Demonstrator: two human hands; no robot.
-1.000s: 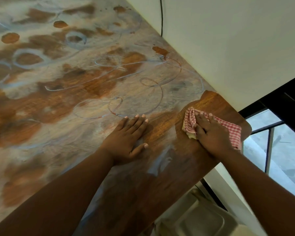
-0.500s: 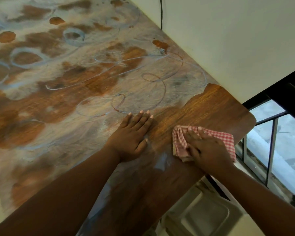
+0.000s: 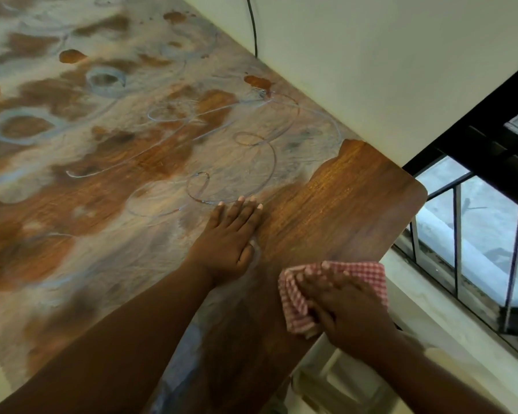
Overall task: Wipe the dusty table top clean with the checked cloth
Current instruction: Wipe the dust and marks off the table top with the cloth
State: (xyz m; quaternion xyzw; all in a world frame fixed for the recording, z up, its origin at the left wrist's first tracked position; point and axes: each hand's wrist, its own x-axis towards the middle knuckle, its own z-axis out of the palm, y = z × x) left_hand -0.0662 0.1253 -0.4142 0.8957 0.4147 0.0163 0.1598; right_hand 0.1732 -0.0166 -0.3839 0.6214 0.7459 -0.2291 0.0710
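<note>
The wooden table top [image 3: 341, 204] is coated in pale dust with swirled finger marks over most of its left and far part; the strip near the right end shows clean brown wood. My left hand [image 3: 231, 240] lies flat on the table, fingers straight and together, at the border of dusty and clean wood. My right hand [image 3: 344, 306] presses down on the red-and-white checked cloth [image 3: 296, 297] at the table's near right edge, covering most of it, and it is blurred with motion.
A pale wall [image 3: 371, 70] runs along the far side of the table with a black cable [image 3: 253, 25] hanging down it. A barred window [image 3: 476, 234] lies to the right. Below the near table edge sits a pale tray-like object [image 3: 335, 380].
My right hand has dragged the cloth from near the far right corner toward me, to the table's near edge. My left hand has stayed flat in about the same place.
</note>
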